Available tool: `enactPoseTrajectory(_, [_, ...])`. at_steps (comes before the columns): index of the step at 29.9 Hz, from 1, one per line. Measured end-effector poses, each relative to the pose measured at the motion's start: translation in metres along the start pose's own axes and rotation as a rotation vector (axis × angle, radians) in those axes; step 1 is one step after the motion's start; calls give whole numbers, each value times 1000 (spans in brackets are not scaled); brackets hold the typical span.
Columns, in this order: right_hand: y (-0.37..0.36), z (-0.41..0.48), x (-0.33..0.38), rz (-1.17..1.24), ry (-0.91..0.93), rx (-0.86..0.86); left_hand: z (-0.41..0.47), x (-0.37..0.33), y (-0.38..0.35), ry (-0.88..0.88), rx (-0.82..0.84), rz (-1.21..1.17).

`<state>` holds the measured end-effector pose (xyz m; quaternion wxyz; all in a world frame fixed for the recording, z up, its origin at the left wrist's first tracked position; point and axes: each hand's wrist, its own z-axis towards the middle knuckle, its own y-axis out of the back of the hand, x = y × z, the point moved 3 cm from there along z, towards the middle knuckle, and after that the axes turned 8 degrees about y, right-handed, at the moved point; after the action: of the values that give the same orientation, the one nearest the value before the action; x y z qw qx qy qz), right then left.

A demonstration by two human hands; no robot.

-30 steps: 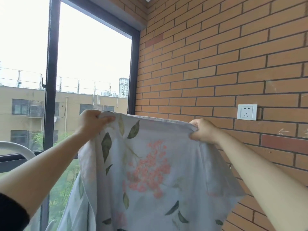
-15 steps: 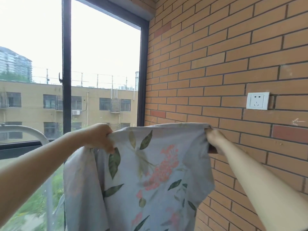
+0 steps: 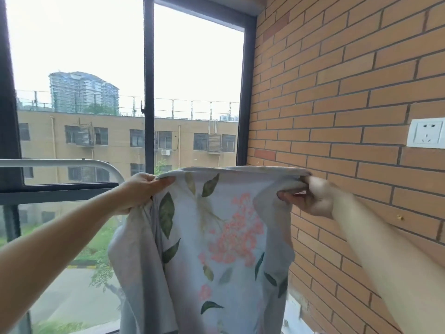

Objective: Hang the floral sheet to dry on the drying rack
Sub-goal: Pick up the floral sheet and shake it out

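The left hand (image 3: 140, 192) pinches the top edge of the floral sheet (image 3: 216, 249), thumb laid along the hem and fingers curled into the cloth below. The right hand (image 3: 310, 200), blurred, grips the other end of that edge, fingers curled round a bunched fold. The sheet is stretched between the two hands and hangs down from them in the air. The white rail of the drying rack (image 3: 60, 162) lies left, behind the left wrist. Beyond stand the dark window frame (image 3: 149, 92) and, right, the brick wall (image 3: 337, 104) with a white socket (image 3: 426, 133).
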<state>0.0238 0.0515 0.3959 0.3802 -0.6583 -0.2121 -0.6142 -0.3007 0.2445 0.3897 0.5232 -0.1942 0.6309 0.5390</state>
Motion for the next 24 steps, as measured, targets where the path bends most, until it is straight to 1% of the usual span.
enactPoseTrajectory(4, [-51, -12, 5, 188, 83, 154, -23, -15, 35, -66, -219, -144])
enactPoseTrajectory(6, [-77, -24, 7, 144, 162, 246, -34, -14, 59, -80, -259, -217])
enactPoseTrajectory(8, [-107, -41, 8, 23, 219, 361, -52, -6, 94, -74, -306, -235])
enactPoseTrajectory(9, [-118, -47, 8, -21, 238, 400, -60, -2, 108, -71, -322, -234])
enactPoseTrajectory(11, [-142, -55, 3, -34, 264, 441, -81, 9, 140, -73, -371, -244])
enactPoseTrajectory(13, [-151, -60, 4, -43, 301, 404, -94, 14, 156, -55, -397, -252])
enactPoseTrajectory(15, [-175, -64, 1, -69, 318, 360, -110, 23, 186, -73, -437, -258])
enactPoseTrajectory(17, [-186, -67, -3, -77, 343, 282, -117, 26, 202, -79, -456, -237])
enactPoseTrajectory(19, [-221, -73, -19, -43, 316, 262, -134, 41, 232, -63, -543, -194])
enactPoseTrajectory(24, [-287, -91, -40, 145, 256, 238, -147, 73, 277, -63, -591, -194])
